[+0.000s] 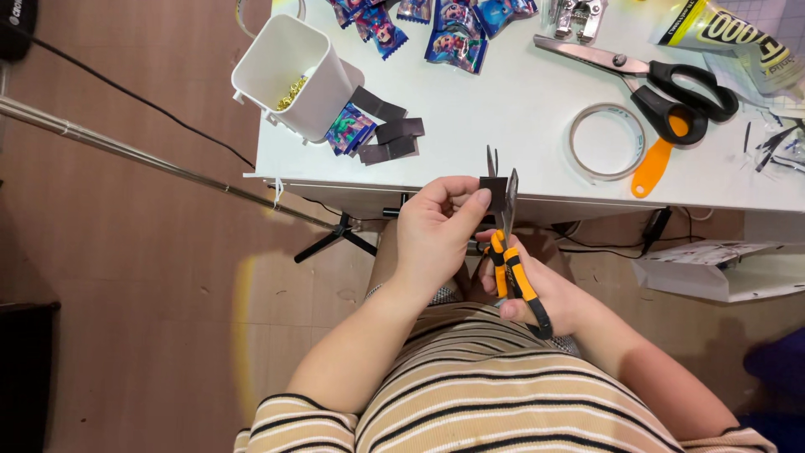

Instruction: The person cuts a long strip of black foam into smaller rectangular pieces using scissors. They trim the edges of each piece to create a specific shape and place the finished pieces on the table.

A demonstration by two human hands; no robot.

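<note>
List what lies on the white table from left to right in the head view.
White container → dark cut strips → colourful packets → tape ring → large black-handled scissors → glue tube.

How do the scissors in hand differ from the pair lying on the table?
The orange-handled scissors are gripped by the right hand, blades up at a dark piece; the black-handled scissors lie flat on the white table, untouched. The black-handled pair looks larger. Both have metal blades.
</note>
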